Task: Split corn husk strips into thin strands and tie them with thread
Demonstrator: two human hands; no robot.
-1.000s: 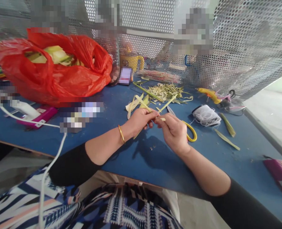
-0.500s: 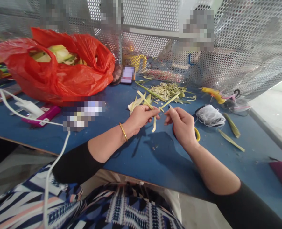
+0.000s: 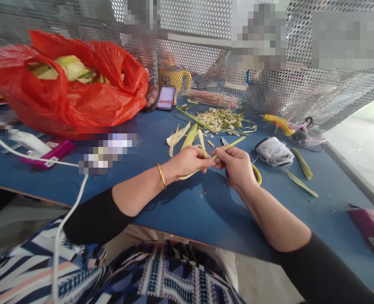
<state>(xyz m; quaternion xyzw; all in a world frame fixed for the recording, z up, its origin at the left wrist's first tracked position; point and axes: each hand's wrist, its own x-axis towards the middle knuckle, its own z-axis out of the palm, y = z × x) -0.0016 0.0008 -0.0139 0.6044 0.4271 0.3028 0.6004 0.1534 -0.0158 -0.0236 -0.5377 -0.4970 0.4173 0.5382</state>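
My left hand (image 3: 189, 161), with a gold bangle at the wrist, is closed around several pale green leaf strips (image 3: 191, 136) that fan out above and below the fingers. My right hand (image 3: 237, 165) pinches the end of one thin strip (image 3: 231, 145) right beside the left fingertips. The same hand also holds yellow-handled scissors (image 3: 256, 174), with the handle loop showing behind the palm. Both hands hover just above the blue table (image 3: 187, 207).
A red plastic bag (image 3: 66, 84) holding green leaves sits back left. Leaf trimmings (image 3: 220, 119) are piled behind the hands. A white thread bundle (image 3: 274, 152), loose leaf pieces (image 3: 301, 181), pink boxes (image 3: 369, 226) and a white cable (image 3: 31, 154) lie around. A perforated metal screen (image 3: 301, 93) closes the back.
The hands were apart half a second ago and have come together again. The right hand now pinches a thin strip at the left fingertips, and the leaf bundle has been turned in the left hand.
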